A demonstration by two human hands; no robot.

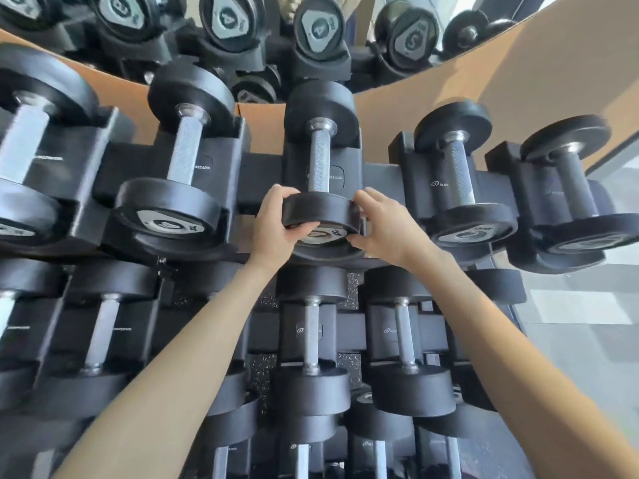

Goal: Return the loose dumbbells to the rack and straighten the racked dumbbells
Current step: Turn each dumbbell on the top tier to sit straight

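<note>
A black dumbbell (318, 160) with a knurled steel handle lies in the middle cradle of the rack's top tier (257, 174), handle pointing away from me. My left hand (276, 221) grips the left side of its near head. On the right side of that same head, my right hand (383, 224) is clasped with the thumb under the rim. Neighbouring dumbbells sit in their cradles on the top tier: one to the left (179, 174) and two to the right (463, 188), (574, 188).
Lower tiers hold more black dumbbells (311, 340), (404, 340), (100, 333). A mirror (242, 36) above an orange wall band (432, 105) reflects the rack. Pale floor (581, 326) shows at the right, speckled rubber flooring between the rack's bars.
</note>
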